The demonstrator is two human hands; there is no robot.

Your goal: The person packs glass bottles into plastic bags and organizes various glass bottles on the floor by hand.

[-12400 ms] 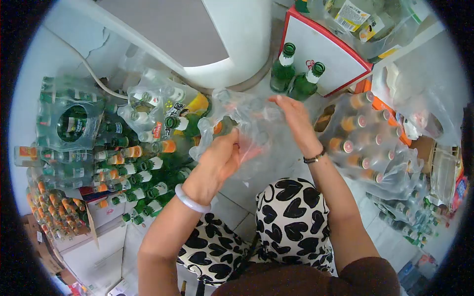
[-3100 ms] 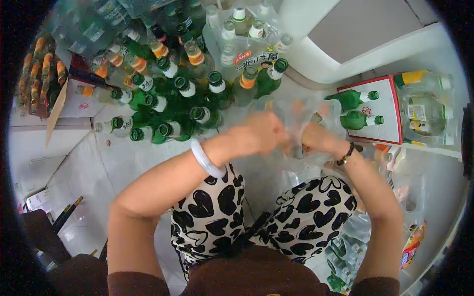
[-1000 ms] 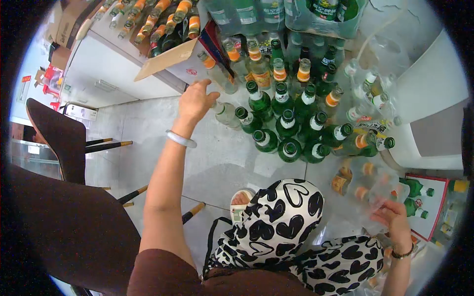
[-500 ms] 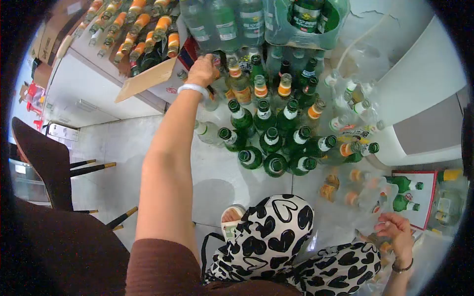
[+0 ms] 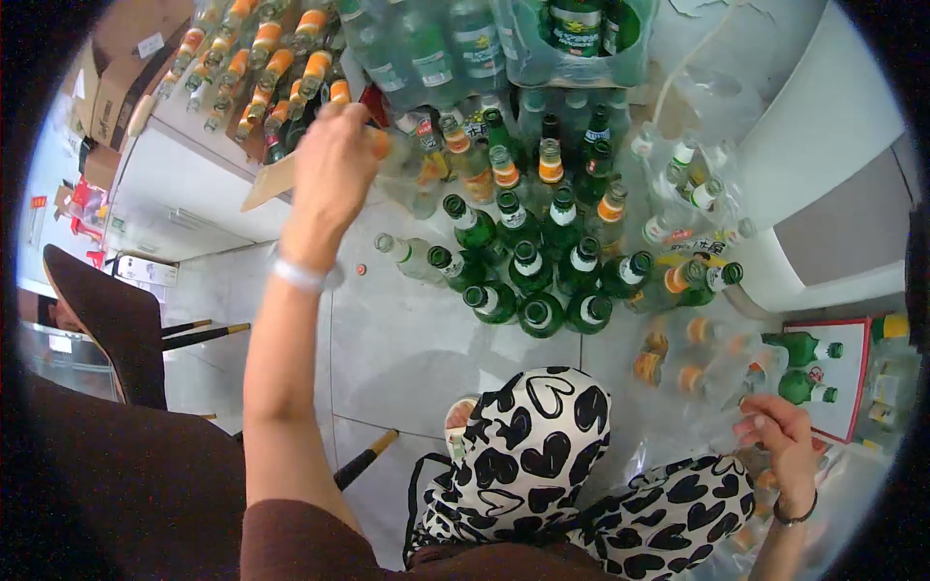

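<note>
My left hand [image 5: 334, 165], slightly blurred, is closed at the neck of a clear glass bottle [image 5: 412, 189] with an orange neck label. The bottle tilts, its base toward the standing bottles. Beside it is another clear bottle with an orange label [image 5: 475, 174]. Several green glass bottles [image 5: 528, 266] stand grouped on the floor in front of me. At the lower right, my right hand [image 5: 780, 441] has its fingers curled together at the edge of a clear plastic bag [image 5: 717, 382] with orange-labelled bottles inside. Its fingertips are partly hidden by the film.
A cardboard box [image 5: 271, 182] of orange-labelled bottles sits on a white cabinet [image 5: 174, 184]. Shrink-wrapped green bottles [image 5: 436, 48] are stacked at the back. A chair [image 5: 107, 320] stands left. A bottle cap [image 5: 361, 269] lies on the floor. Bagged bottles [image 5: 693, 184] stand right.
My left hand has moved left and slightly down, toward the cardboard box, with the clear bottle tilting along with it. My right hand has stayed nearly in place. The view has shifted slightly.
</note>
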